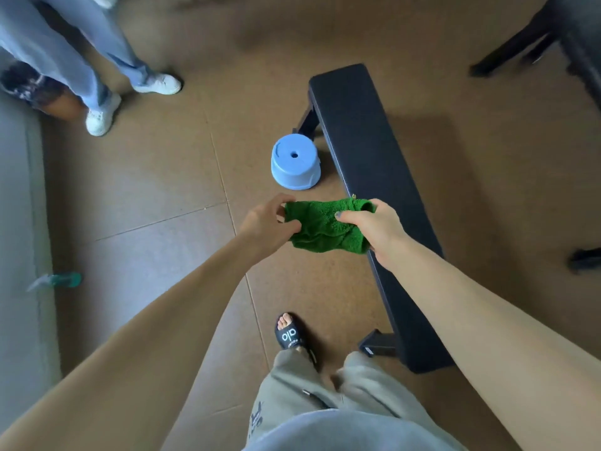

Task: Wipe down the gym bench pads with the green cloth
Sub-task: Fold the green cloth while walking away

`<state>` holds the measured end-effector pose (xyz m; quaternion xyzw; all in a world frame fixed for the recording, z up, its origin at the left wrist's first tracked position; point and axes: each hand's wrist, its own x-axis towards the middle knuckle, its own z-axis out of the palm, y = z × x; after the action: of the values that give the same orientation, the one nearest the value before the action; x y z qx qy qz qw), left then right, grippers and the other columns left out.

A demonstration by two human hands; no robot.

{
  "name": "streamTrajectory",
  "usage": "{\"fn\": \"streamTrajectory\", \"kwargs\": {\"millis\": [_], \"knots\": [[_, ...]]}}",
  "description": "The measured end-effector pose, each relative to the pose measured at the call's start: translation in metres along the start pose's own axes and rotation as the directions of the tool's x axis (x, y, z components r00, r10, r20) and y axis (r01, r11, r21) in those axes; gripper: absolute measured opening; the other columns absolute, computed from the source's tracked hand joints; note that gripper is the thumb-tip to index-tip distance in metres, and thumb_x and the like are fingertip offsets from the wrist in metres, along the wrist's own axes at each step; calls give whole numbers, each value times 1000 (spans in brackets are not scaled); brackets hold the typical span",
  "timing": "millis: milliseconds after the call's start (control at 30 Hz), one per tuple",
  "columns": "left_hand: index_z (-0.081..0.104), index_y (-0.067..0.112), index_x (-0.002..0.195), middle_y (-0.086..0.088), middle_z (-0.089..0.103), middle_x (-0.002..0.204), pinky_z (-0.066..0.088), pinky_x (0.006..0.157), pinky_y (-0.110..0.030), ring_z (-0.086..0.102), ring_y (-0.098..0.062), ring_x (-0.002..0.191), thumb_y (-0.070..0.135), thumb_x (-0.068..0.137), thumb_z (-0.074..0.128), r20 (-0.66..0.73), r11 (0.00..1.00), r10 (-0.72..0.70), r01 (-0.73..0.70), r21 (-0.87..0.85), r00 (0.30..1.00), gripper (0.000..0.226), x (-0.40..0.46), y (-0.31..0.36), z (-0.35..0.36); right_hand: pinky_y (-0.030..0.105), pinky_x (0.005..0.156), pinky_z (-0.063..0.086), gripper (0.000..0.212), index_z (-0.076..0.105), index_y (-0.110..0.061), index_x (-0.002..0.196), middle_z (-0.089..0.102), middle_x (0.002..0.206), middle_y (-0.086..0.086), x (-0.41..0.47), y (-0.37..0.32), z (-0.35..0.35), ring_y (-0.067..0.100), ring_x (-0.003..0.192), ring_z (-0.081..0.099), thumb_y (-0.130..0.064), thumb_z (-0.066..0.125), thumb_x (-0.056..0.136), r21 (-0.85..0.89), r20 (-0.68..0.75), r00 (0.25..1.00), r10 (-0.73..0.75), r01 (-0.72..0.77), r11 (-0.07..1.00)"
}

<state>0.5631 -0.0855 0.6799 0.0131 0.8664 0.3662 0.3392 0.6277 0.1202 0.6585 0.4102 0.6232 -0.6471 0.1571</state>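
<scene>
A long flat gym bench with a black pad [361,141] runs from the lower right up toward the middle of the view. The green cloth [325,227] is bunched and held in the air over the bench's left edge, about halfway along it. My left hand [268,222] pinches the cloth's left end with thumb and fingers. My right hand [374,227] grips its right end, above the pad. The cloth hangs between both hands and does not lie flat on the pad.
An upturned light-blue plastic stool [295,166] stands on the brown floor just left of the bench. Another person's legs and white shoes [102,117] are at the upper left. Dark equipment [553,37] stands at the upper right. A spray bottle [55,281] lies at the left.
</scene>
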Motion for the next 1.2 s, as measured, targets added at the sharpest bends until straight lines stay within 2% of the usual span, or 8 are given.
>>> {"fn": "streamTrajectory", "kwargs": {"millis": [100,333,533,700,767,900,1067,1200], "knots": [[52,31,143,0,63,123,61,84,-34,67,-20,100,22,94,67,12,1000,6,-6,6,1000,52,32,-4,-20,51,93,61,42,67,-13,113,78,105,9,25,-13,18,28,97,76,-14,87,76,88,21,999,48,-50,995],[47,29,146,-1,61,128,61,87,-40,70,-24,98,17,93,68,-8,998,-53,53,-20,999,58,136,3,-44,55,89,61,64,66,-12,112,76,106,11,122,-40,52,29,95,76,-23,89,53,129,5,994,108,-108,986],[48,24,142,-2,60,124,57,67,-27,68,-24,96,8,94,66,-114,989,-136,128,-75,984,54,276,-38,-39,51,91,59,42,63,-33,102,74,101,-6,262,-57,90,20,96,72,-31,83,65,-95,33,999,-22,25,995],[49,26,135,0,61,120,61,75,-38,67,-21,95,9,91,69,-125,986,-159,150,-79,979,52,391,-93,-19,50,86,59,40,57,-43,101,72,95,-15,388,-29,126,16,89,72,-41,78,67,-228,-24,997,-79,72,971],[50,28,127,-1,63,116,62,79,-43,67,-22,97,9,89,70,-125,985,-152,140,-100,980,47,443,-120,-4,41,83,57,44,54,-40,111,69,103,-14,438,-14,141,15,92,68,-35,78,74,-229,-69,991,-112,93,969],[51,26,125,6,61,105,63,78,-44,67,-18,93,11,87,72,-164,989,-104,85,-119,981,46,547,-176,30,12,56,39,50,50,-23,128,62,116,-3,550,25,167,5,89,58,-12,74,85,-203,-143,977,-160,129,971],[51,24,130,-2,65,116,56,62,-22,68,-10,89,13,88,74,-235,989,19,-54,-140,972,49,659,-241,70,31,94,48,57,48,-23,136,63,126,-2,671,66,197,18,114,59,-8,66,85,-326,-195,925,-327,254,911],[25,28,157,-12,51,141,46,94,-34,57,-29,127,38,94,72,-145,994,108,-105,29,983,79,724,-290,88,39,102,43,61,36,-17,147,52,144,11,745,96,210,35,131,51,-28,65,95,-585,-140,935,-325,187,789]]}}
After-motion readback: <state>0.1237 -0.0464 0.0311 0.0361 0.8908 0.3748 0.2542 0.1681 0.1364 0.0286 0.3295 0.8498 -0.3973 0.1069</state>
